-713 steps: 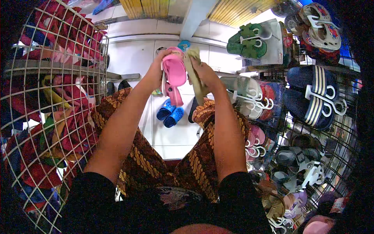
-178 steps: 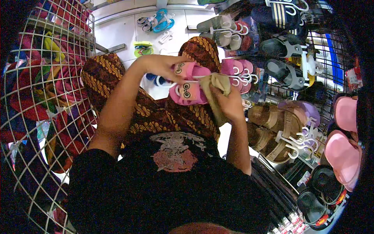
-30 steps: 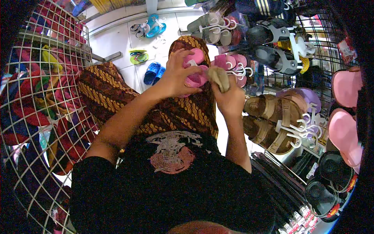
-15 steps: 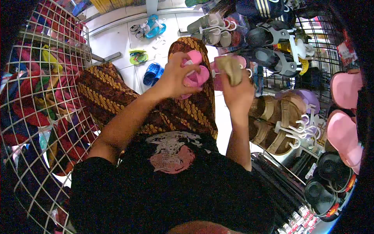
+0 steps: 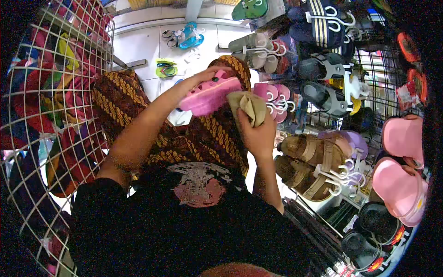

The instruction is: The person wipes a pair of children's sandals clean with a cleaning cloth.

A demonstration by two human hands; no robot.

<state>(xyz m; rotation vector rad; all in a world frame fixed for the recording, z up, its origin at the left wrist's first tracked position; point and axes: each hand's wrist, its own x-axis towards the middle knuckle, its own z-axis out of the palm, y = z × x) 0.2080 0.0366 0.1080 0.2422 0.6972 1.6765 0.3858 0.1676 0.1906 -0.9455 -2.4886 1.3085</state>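
My left hand (image 5: 193,83) grips a pink clog (image 5: 213,96) from its far side, sole edge tipped toward me above my lap. Dark holes show in its upper, and its lower part is blurred. Just right of it, my right hand (image 5: 259,137) is closed on a folded tan cloth (image 5: 236,102), bunched between thumb and fingers. The cloth hangs close beside the clog's right end. Behind my right hand, several small pink sandals (image 5: 273,96) hang on white hooks.
A wire grid basket (image 5: 60,134) of colourful footwear stands left. Green flip-flops (image 5: 166,68) and blue flip-flops (image 5: 190,37) lie on the tiled floor. To the right hang brown sandals (image 5: 304,173), grey sandals (image 5: 318,92), pink clogs (image 5: 397,189) and black clogs (image 5: 376,224).
My left hand has turned the pink footwear over, showing its side and sole edge. My right hand has come left and down with the cloth, closer to the clog.
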